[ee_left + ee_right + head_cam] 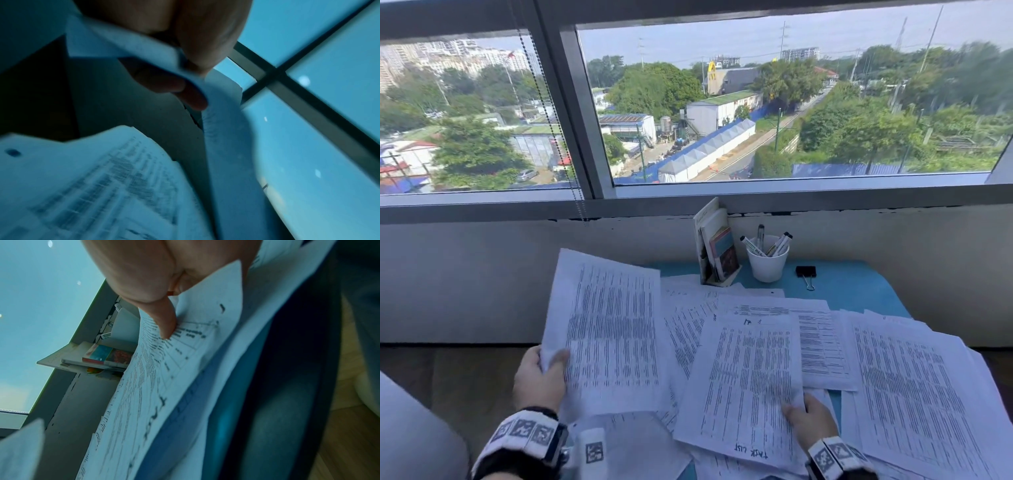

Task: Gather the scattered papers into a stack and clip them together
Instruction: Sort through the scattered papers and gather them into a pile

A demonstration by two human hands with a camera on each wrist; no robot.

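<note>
Several printed sheets lie scattered over a blue table (859, 287). My left hand (544, 373) pinches the lower left corner of one sheet (613, 329) and holds it tilted up above the table's left side. In the left wrist view the thumb (185, 92) and fingers pinch that sheet's corner (123, 47). My right hand (810, 419) pinches the near right corner of a sheet headed "TASK LIST" (750, 387), lifted off the pile; its thumb (164, 318) lies on the paper (160, 386). A black binder clip (805, 272) lies at the back right.
A white cup of markers (767, 262) and a small stand of books (717, 250) sit at the table's back, below a wide window (756, 102). More sheets (914, 387) cover the right side. A wall ledge runs behind the table.
</note>
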